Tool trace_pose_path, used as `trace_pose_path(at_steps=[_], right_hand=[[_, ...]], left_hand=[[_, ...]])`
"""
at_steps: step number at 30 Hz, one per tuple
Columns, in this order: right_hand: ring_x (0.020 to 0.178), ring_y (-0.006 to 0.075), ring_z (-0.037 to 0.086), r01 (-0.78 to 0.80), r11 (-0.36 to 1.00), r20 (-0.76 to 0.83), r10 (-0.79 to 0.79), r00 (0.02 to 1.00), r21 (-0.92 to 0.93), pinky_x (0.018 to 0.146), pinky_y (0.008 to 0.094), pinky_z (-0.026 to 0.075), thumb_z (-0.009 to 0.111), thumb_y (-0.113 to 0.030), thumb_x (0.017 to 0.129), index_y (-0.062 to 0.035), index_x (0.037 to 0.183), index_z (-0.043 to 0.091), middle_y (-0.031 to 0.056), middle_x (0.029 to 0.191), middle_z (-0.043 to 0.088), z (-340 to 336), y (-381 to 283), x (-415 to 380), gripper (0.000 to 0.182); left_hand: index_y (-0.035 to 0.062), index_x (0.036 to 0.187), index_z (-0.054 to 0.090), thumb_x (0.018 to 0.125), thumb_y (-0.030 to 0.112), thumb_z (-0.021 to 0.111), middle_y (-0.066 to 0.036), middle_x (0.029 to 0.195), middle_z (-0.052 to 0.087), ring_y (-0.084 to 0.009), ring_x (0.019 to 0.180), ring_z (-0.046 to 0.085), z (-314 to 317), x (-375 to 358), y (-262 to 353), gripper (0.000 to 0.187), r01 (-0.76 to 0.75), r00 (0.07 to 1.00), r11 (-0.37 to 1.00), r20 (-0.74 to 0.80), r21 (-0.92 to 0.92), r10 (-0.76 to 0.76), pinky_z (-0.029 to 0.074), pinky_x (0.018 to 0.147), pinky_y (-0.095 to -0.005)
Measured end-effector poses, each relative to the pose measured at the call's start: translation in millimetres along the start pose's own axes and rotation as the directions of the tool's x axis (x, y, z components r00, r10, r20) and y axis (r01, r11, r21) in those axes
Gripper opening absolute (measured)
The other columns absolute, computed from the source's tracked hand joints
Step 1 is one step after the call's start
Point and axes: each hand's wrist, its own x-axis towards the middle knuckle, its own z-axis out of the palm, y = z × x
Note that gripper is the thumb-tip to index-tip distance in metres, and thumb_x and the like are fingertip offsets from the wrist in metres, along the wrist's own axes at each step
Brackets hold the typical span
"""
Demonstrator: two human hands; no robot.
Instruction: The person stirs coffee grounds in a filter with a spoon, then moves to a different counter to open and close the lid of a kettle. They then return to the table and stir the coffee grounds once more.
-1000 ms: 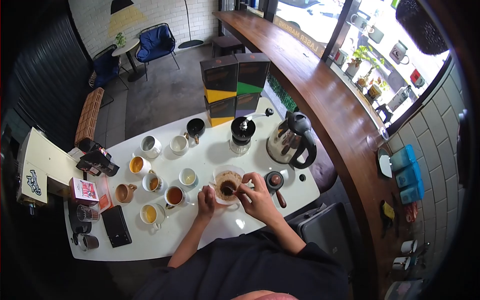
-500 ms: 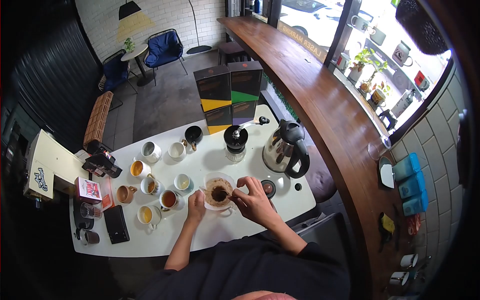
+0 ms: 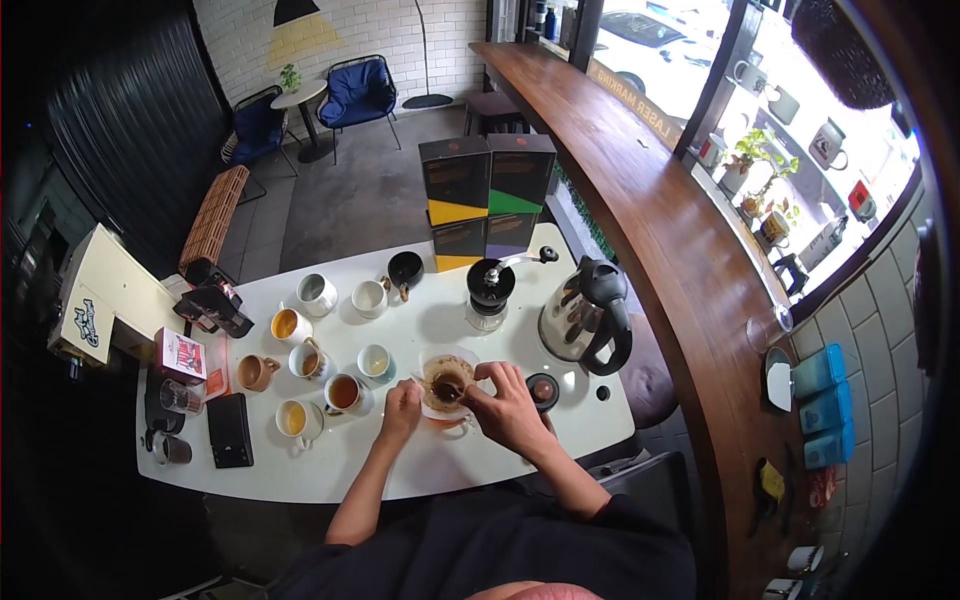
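Observation:
A coffee dripper with a pale filter stands near the table's front edge, with wet brown grounds around a dark middle. At its left rim, my left hand is closed, fingers pressed against the edge. My right hand reaches over the right side, pinching what looks like a small spoon dipped into the coffee; most of its handle is hidden by my fingers. Amber liquid shows below the dripper. Beside my left hand stands a cup of reddish-brown drink. A round dark lid lies right of my right hand.
Several cups, including a yellow-filled one, stand on the left. Behind the dripper are a hand grinder, an electric kettle and stacked black boxes. A black flat case lies left. The wooden counter curves along the right.
My head view has shifted, so the table's things appear farther right. Both hands stay at the dripper, the right hand's fingers moving slightly over the coffee. More amber shows beneath the dripper.

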Motion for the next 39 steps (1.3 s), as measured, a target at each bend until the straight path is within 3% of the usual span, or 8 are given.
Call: trace_pose_path(at_steps=[9,13,16,18,26,35,38,39], right_hand=[[0.107,0.0313,0.052,-0.117,0.984,-0.030,0.114,0.993,-0.135,0.090,0.0433,0.043,0.076,-0.014,0.084,-0.0073,0.092,0.068,0.0119,0.110,0.053,15.8,-34.2,15.3,0.014],[0.104,0.0321,0.052,-0.217,0.971,-0.046,0.213,0.976,-0.105,0.090,0.0440,0.041,0.071,-0.017,0.086,-0.0041,0.092,0.065,0.0132,0.109,0.055,24.9,-52.5,19.1,0.015],[0.103,0.0346,0.052,-0.263,0.956,-0.084,0.254,0.964,-0.129,0.090,0.0443,0.042,0.072,-0.014,0.086,-0.0042,0.091,0.065,0.0142,0.109,0.053,34.0,-55.2,17.0,0.013],[0.102,0.0349,0.052,-0.273,0.950,-0.087,0.262,0.961,-0.151,0.090,0.0452,0.042,0.072,-0.013,0.086,-0.0044,0.092,0.066,0.0148,0.109,0.052,35.3,-57.9,16.0,0.012],[0.105,0.0345,0.052,-0.247,0.955,-0.049,0.242,0.969,-0.166,0.092,0.0440,0.041,0.074,-0.014,0.084,-0.0056,0.092,0.070,0.0140,0.109,0.053,14.2,-52.8,20.0,0.012],[0.105,0.0329,0.052,-0.196,0.978,-0.052,0.192,0.980,-0.077,0.091,0.0430,0.041,0.077,-0.014,0.081,-0.0076,0.091,0.072,0.0122,0.109,0.053,0.2,-31.8,15.3,0.012],[0.105,0.0323,0.052,-0.168,0.984,-0.079,0.164,0.983,-0.052,0.091,0.0425,0.041,0.078,-0.016,0.081,-0.0091,0.091,0.072,0.0111,0.109,0.054,3.0,-21.4,11.7,0.013],[0.106,0.0324,0.052,-0.160,0.985,-0.072,0.155,0.985,-0.068,0.091,0.0425,0.041,0.078,-0.016,0.081,-0.0094,0.091,0.072,0.0110,0.109,0.054,1.9,-19.6,10.8,0.013]], left_hand=[[-0.0026,0.093,0.061,0.104,0.038,0.054,-0.006,0.085,0.063,-0.0135,0.083,0.057,-4.9,-0.7,0.4,0.043,-0.087,0.994,0.996,0.063,0.029,0.085,0.047,0.074,-0.0334],[-0.0059,0.106,0.061,0.106,0.031,0.049,-0.021,0.088,0.064,-0.0301,0.084,0.062,-15.7,4.2,12.0,0.039,-0.078,0.966,0.994,0.251,0.081,0.055,0.048,0.078,-0.0392],[-0.0050,0.104,0.058,0.107,0.028,0.047,-0.022,0.083,0.062,-0.0308,0.079,0.061,-18.7,4.9,5.2,0.035,-0.152,0.961,0.975,0.256,0.165,0.107,0.048,0.074,-0.0394],[-0.0045,0.103,0.056,0.108,0.025,0.045,-0.021,0.079,0.062,-0.0305,0.075,0.061,-22.4,8.1,34.4,0.032,-0.073,0.949,0.975,0.315,0.208,0.004,0.047,0.071,-0.0395],[-0.0044,0.099,0.057,0.108,0.023,0.045,-0.016,0.075,0.061,-0.0213,0.069,0.055,-11.1,7.4,11.0,0.032,-0.093,0.963,0.995,0.252,-0.034,0.099,0.046,0.068,-0.0358],[-0.0024,0.098,0.059,0.109,0.028,0.044,-0.003,0.076,0.058,-0.0105,0.072,0.051,-12.4,-1.4,21.3,0.036,0.055,0.976,0.998,0.210,0.013,-0.056,0.043,0.067,-0.0294],[-0.0012,0.096,0.061,0.108,0.027,0.044,0.000,0.075,0.056,-0.0084,0.071,0.049,-5.1,1.3,30.6,0.034,-0.031,0.985,0.997,0.166,-0.069,0.042,0.041,0.065,-0.0279],[0.0017,0.102,0.059,0.107,0.041,0.045,0.000,0.090,0.061,-0.0080,0.084,0.058,-16.9,4.2,14.9,0.042,0.072,0.962,0.997,0.263,0.000,-0.069,0.050,0.078,-0.0270]])
